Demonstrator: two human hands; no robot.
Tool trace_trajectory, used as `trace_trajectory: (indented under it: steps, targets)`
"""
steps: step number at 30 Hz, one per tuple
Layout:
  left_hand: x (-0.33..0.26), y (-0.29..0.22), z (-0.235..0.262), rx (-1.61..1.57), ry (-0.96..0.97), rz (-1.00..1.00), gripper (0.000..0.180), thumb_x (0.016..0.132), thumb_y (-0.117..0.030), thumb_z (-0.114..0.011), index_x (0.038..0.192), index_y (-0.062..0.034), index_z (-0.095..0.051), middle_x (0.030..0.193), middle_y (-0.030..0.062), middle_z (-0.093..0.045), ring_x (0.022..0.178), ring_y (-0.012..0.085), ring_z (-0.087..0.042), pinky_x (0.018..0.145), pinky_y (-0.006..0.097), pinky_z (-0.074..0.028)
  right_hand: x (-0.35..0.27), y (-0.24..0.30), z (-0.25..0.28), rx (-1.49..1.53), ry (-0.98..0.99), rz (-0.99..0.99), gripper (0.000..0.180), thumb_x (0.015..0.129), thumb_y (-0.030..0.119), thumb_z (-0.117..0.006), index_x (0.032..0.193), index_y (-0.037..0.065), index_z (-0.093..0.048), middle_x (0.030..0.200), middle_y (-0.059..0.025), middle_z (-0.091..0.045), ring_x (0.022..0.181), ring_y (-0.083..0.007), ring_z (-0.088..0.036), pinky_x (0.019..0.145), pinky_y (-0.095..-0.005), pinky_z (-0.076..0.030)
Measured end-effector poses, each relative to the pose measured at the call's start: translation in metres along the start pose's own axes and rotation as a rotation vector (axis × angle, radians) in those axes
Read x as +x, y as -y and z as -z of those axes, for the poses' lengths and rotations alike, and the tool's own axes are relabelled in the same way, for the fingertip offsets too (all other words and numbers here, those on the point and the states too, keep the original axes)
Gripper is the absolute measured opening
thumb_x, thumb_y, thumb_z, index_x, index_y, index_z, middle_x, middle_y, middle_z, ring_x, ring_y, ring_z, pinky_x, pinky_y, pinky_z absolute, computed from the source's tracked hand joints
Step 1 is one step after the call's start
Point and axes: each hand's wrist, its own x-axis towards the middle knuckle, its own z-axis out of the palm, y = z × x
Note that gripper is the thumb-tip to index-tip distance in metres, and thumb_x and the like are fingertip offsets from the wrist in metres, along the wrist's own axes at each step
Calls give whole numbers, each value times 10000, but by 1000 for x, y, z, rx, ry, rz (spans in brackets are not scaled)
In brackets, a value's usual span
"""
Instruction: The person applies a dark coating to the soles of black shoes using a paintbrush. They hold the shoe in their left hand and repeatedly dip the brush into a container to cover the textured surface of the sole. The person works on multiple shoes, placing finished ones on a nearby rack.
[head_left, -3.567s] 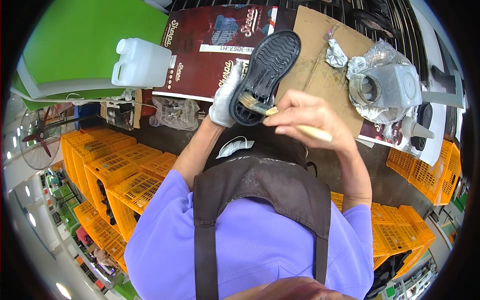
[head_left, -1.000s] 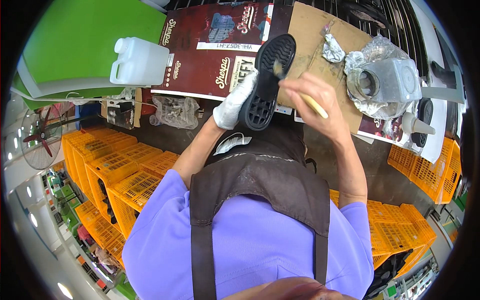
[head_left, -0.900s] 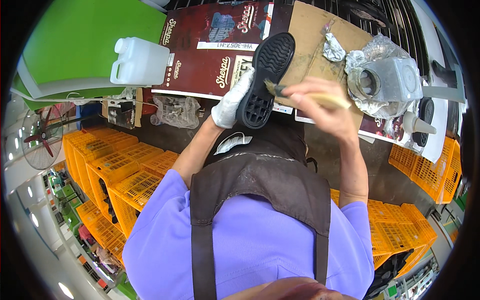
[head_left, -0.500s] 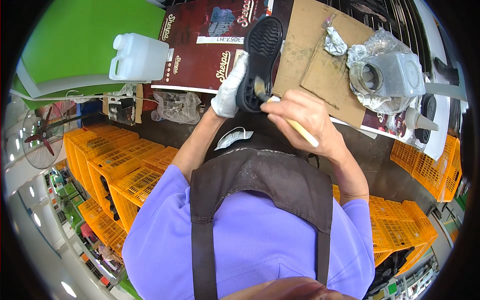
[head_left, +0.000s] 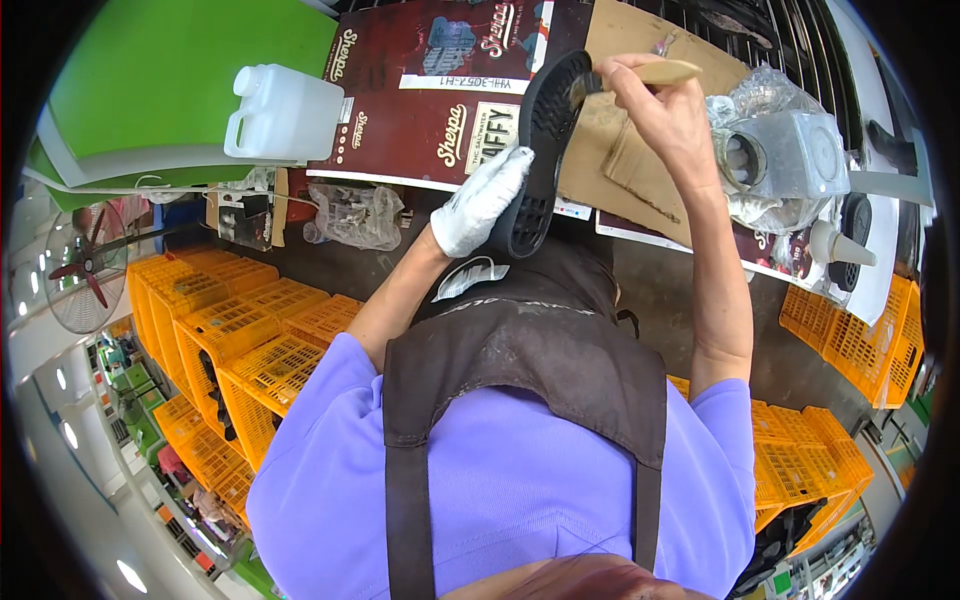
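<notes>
Surroundings: white jug [head_left: 283, 112], foil-wrapped pot [head_left: 783, 158], cardboard [head_left: 640, 150] on bench.
Sole [head_left: 540, 150]: black, treaded, upright.
Left hand [head_left: 482, 200]: gloved, gripping sole.
Right hand [head_left: 660, 110]: closed on brush [head_left: 655, 72], bristles apparently touching sole.

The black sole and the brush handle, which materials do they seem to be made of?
The black sole looks like matte rubber, judging by its moulded tread and dull surface, though it could be foam. The brush handle, in the right hand, looks like bare pale wood: tan and unpainted.
</notes>
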Motion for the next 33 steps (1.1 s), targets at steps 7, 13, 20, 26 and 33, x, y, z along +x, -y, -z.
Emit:
trace_trajectory:
  steps: [7, 13, 20, 26, 33]
  targets:
    - [2, -24, -3, -846, 217, -13, 500, 957, -436, -269, 1257, -75, -439, 1087, 99, -578, 935, 173, -587, 819, 321, -490, -29, -2, -9, -127, 325, 673, 315, 698, -55, -637, 986, 73, -643, 734, -65, -543, 683, -206, -542, 590, -293, -439]
    - [9, -28, -9, -915, 67, 27, 582, 944, -490, -239, 1255, -38, -433, 1130, 114, -562, 959, 201, -584, 859, 335, -479, -58, 25, -2, 91, 704, 615, 256, 728, 72, -606, 984, 72, -628, 777, -66, -520, 754, -243, -524, 652, -338, -442]
    - [9, -28, -12, -876, 57, 94, 617, 928, -516, -254, 1260, -25, -426, 1129, 153, -563, 903, 255, -605, 769, 380, -513, -37, -1, 9, 277, 595, 338, 141, 805, 84, -610, 924, 32, -666, 774, -71, -622, 701, -169, -564, 631, -293, -452]
    - [3, -27, -4, -990, 237, 137, 615, 935, -503, -236, 1250, -10, -424, 1060, 167, -591, 807, 249, -634, 687, 367, -543, -20, -19, 24, -135, 388, 511, 255, 707, -10, -618, 952, 55, -644, 796, -71, -563, 727, -228, -546, 639, -304, -441]
    - [8, -49, -20, -981, 10, 203, 639, 912, -541, -275, 1261, -27, -424, 1104, 166, -569, 869, 251, -616, 707, 390, -536, -48, 21, 18, 23, 670, 560, 251, 693, 35, -596, 931, 93, -649, 797, -41, -524, 768, -215, -527, 673, -299, -438]
